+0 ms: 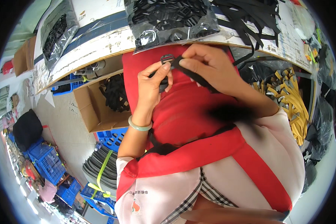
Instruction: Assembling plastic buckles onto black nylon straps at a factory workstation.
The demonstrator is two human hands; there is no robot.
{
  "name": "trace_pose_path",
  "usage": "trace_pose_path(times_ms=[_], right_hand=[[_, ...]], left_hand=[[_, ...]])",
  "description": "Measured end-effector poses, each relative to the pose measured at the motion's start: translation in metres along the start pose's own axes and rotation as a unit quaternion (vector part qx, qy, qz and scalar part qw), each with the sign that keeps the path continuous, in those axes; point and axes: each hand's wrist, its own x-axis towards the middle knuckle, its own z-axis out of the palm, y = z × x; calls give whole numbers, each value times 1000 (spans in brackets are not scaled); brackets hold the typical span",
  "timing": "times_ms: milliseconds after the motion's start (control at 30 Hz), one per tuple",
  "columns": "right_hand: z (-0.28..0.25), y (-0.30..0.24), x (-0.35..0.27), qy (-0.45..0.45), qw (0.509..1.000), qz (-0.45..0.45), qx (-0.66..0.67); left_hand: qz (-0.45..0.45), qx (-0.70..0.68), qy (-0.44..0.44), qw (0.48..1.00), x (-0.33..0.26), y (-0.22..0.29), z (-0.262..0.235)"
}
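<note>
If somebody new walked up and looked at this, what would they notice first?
Probably the bright red apron, spread across the middle of the picture. Above it, the left hand pinches a small black buckle, while the right hand grips a black strap close beside it. Next might come the yellow straps bunched at the right, beyond the right forearm.

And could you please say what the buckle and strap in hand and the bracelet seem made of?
Buckle: probably hard plastic, dark with glossy highlights, though metal is possible.
Strap: likely fabric webbing, matte black, as it bends and barely shines.
Bracelet: perhaps polished stone, glass or plastic, given its smooth, pale-green sheen.
</note>
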Motion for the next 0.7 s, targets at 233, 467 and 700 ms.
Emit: trace_pose_path(times_ms=[233,467,700], right_hand=[[18,35,16,-17,967,163,194],[35,46,20,56,950,133,279],[10,53,29,-61,940,168,291]], left_hand=[[169,235,60,955,-5,-9,1],[334,407,74,847,4,-12,-3],[288,406,16,867,3,-7,-13]])
